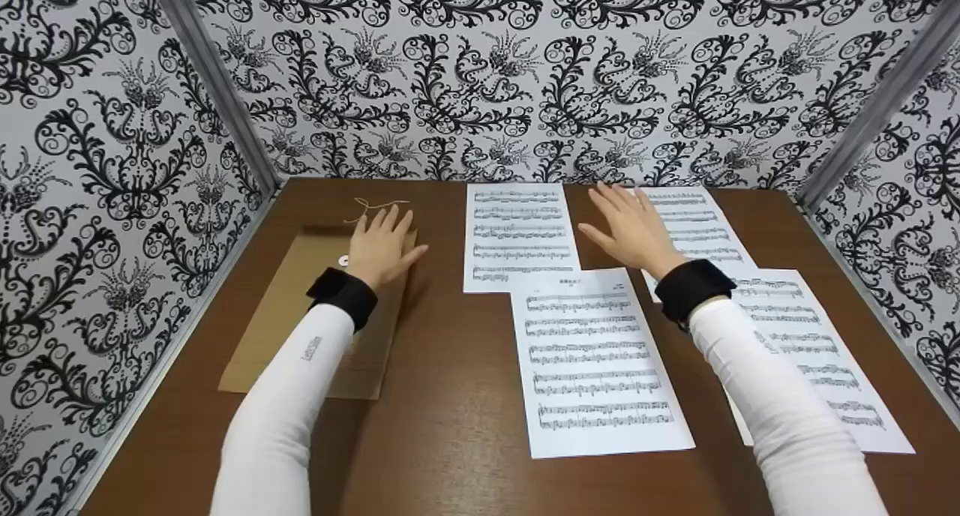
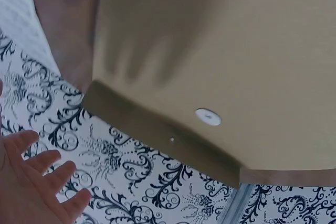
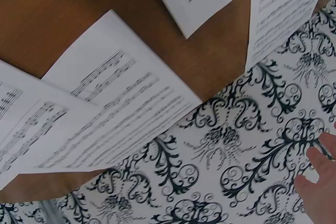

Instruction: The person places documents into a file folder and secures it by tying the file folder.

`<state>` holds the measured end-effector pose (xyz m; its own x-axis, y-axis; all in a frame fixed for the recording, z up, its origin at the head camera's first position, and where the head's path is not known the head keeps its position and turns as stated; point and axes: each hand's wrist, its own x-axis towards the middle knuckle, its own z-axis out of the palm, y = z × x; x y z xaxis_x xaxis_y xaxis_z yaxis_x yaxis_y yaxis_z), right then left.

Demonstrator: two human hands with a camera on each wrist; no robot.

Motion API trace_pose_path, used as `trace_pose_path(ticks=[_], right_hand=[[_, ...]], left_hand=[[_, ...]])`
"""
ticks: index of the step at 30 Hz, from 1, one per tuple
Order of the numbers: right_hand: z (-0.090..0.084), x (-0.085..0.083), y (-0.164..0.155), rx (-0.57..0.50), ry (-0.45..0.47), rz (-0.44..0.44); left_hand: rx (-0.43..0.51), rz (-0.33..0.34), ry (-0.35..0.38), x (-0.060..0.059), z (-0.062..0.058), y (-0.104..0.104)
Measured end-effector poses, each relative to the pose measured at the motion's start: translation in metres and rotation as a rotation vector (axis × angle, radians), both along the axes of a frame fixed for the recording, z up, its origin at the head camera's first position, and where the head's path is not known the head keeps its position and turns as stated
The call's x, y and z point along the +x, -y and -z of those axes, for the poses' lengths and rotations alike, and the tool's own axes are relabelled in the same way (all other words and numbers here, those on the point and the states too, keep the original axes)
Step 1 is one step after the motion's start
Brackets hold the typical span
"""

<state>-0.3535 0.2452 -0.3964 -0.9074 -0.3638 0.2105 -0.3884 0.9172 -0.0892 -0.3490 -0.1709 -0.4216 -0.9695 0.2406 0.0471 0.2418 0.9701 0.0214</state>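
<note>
My left hand (image 1: 381, 246) hovers over the far end of a flat kraft-brown envelope (image 1: 285, 313), fingers straight and slightly spread, gripping nothing; whether the palm touches the paper I cannot tell. The envelope is matte, rectangular, lying on the left part of the tabletop (image 1: 450, 396) with its long side running away from me. Its flap carries a small white round button (image 2: 208, 117), and a thin string (image 1: 373, 205) loops loose on the wood just beyond the far edge.

My right hand (image 1: 632, 229) is likewise flat and empty — fingers extended over the far right music sheet (image 1: 694, 223), above the gap between it and the far centre sheet (image 1: 519, 235).

Four white sheets of printed staves lie in all: two far, two near. The near centre sheet (image 1: 600, 362) overlaps the corner of the far centre one; the near right sheet (image 1: 817, 351) lies partly under my sleeve.

The tabletop is dark brown wood grain, smooth. Open wood runs between envelope and sheets — and along the near edge. Patterned black-and-white walls (image 1: 525, 73) close in three sides.
</note>
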Motion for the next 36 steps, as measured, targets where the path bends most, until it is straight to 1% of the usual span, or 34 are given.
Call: trace_pose_path(ticks=[3, 7, 11, 13, 18, 22, 25, 29, 32, 36], right_hand=[[0.002, 0.005, 0.010, 0.009, 0.009, -0.023], [0.007, 0.012, 0.025, 0.014, 0.025, -0.063], [0.016, 0.019, 0.037, 0.004, 0.020, -0.112], [0.022, 0.023, 0.044, 0.000, 0.020, -0.135], [0.036, 0.033, 0.065, -0.010, 0.053, -0.185], [0.047, 0.039, 0.085, -0.019, 0.089, -0.224], [0.056, 0.043, 0.101, -0.008, 0.114, -0.259], [0.068, 0.050, 0.121, 0.003, 0.142, -0.312], [0.073, 0.054, 0.135, 0.011, 0.161, -0.341], [0.075, 0.058, 0.153, 0.045, 0.168, -0.354]], left_hand=[[-0.026, 0.004, 0.035, 0.007, 0.006, 0.003], [-0.046, 0.017, 0.038, 0.020, 0.014, 0.009], [-0.033, 0.029, 0.033, 0.035, 0.024, 0.014], [-0.025, 0.035, 0.043, 0.041, 0.029, 0.015], [-0.008, 0.040, 0.088, 0.054, 0.041, 0.018], [0.027, 0.029, 0.116, 0.063, 0.045, 0.018], [0.049, 0.020, 0.121, 0.068, 0.048, 0.020], [0.048, -0.004, 0.138, 0.074, 0.050, 0.024], [0.051, -0.029, 0.162, 0.080, 0.051, 0.029], [0.080, -0.056, 0.185, 0.087, 0.053, 0.035]])
